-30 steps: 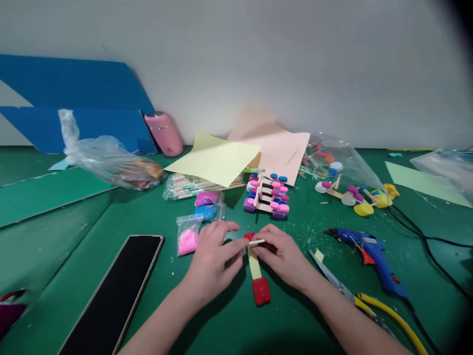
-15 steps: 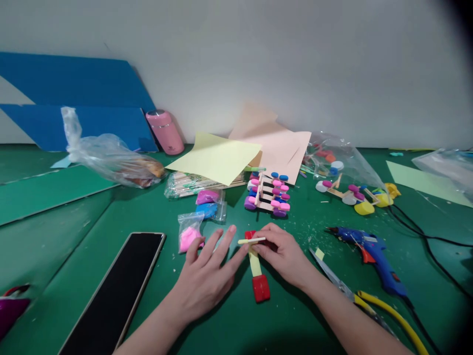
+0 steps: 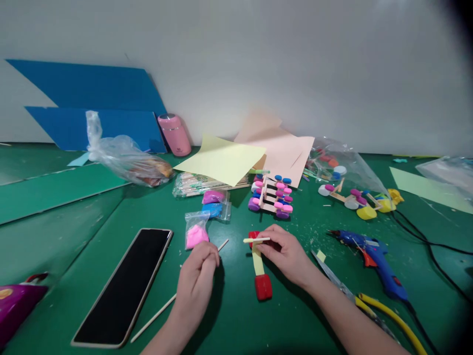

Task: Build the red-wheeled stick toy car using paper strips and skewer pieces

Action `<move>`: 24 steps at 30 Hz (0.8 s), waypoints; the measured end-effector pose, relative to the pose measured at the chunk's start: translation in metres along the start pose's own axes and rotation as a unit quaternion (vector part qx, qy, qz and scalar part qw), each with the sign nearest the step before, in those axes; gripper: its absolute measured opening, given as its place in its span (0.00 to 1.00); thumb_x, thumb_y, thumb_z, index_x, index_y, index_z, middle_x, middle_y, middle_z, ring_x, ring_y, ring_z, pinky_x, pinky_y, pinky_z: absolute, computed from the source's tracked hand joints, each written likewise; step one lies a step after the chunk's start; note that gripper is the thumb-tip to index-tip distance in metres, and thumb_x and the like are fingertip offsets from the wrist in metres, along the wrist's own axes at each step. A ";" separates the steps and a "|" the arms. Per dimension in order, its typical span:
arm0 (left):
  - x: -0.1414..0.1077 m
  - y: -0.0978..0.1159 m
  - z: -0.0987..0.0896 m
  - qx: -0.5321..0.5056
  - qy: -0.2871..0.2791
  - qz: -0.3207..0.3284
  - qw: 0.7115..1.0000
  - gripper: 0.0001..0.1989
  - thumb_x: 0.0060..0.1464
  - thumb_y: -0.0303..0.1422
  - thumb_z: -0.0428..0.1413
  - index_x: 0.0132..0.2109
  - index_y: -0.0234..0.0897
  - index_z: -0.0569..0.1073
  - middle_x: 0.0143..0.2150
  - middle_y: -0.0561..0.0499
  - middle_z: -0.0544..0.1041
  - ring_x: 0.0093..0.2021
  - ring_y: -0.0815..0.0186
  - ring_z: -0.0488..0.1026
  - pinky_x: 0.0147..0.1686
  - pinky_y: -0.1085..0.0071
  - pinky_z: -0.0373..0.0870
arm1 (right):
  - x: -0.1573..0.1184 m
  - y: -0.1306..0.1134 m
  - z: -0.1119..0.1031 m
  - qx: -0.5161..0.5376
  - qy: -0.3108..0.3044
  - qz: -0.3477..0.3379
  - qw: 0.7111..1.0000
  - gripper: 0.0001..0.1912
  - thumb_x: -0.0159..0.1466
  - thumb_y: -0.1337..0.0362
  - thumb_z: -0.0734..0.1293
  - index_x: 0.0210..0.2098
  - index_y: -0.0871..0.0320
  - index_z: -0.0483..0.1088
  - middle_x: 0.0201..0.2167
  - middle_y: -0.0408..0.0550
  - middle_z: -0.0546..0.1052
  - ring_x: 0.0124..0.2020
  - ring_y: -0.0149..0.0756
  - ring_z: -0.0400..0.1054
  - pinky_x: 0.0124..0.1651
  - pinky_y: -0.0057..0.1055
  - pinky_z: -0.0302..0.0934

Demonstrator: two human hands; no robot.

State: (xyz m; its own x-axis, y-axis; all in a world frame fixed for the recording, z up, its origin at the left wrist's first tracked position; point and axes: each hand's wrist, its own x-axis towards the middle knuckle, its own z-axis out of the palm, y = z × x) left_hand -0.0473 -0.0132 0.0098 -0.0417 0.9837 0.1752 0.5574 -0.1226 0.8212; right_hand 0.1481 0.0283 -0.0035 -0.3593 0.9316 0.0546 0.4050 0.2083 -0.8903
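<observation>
My left hand (image 3: 197, 281) is closed around a long thin wooden stick (image 3: 153, 318), which slants out past both sides of the fist beside the phone. My right hand (image 3: 286, 254) pinches a short pale stick (image 3: 261, 239) with a yellowish left end. Just under those fingertips lies a pale yellow strip (image 3: 258, 264) with a red block (image 3: 263, 287) at its near end. A second red block (image 3: 253, 237) at the far end is partly covered by the short stick and fingers.
A phone (image 3: 123, 288) lies left; scissors (image 3: 334, 276) and a blue glue gun (image 3: 373, 251) lie right. Clay bags (image 3: 195, 235), small wheeled models (image 3: 271, 195), a stick bundle (image 3: 192, 185) and yellow paper (image 3: 221, 155) are farther back. A pink bottle (image 3: 174, 135) leans by blue boards (image 3: 96, 128).
My left hand has left the pale short stick, moved left and closed on a long wooden stick. My right hand keeps its pinch. The whole view has shifted slightly.
</observation>
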 end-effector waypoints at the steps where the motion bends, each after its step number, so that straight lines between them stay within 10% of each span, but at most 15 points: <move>1: 0.002 0.001 0.002 -0.017 -0.003 -0.031 0.999 0.13 0.53 0.29 0.42 0.23 0.39 0.63 0.23 0.53 0.66 0.26 0.67 0.65 0.26 0.71 0.62 | 0.000 0.000 0.000 0.000 0.000 0.000 1.000 0.07 0.60 0.64 0.63 0.36 0.55 0.72 0.30 0.44 0.68 0.31 0.32 0.63 0.33 0.28 0.58; 10: 0.021 0.008 0.027 -0.194 -0.050 -0.118 0.973 0.10 0.44 0.37 0.57 0.32 0.35 0.71 0.28 0.53 0.70 0.29 0.68 0.66 0.29 0.73 0.64 | 0.000 0.004 0.002 0.008 -0.001 -0.009 1.000 0.07 0.60 0.64 0.62 0.36 0.56 0.71 0.30 0.44 0.67 0.32 0.32 0.63 0.33 0.28 0.57; 24: 0.032 -0.004 0.026 -0.238 -0.121 -0.037 0.963 0.05 0.47 0.29 0.56 0.32 0.37 0.77 0.31 0.50 0.74 0.32 0.68 0.70 0.31 0.73 0.66 | 0.000 0.005 0.000 0.024 -0.012 -0.008 1.000 0.07 0.61 0.65 0.62 0.35 0.56 0.71 0.31 0.44 0.66 0.32 0.31 0.63 0.34 0.27 0.57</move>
State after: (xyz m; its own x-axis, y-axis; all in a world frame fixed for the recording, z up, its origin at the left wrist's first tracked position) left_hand -0.0291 0.0217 -0.0016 0.1592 0.9870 0.0217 0.1141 -0.0402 0.9927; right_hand 0.1500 0.0290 -0.0086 -0.3854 0.9208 0.0598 0.3582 0.2090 -0.9099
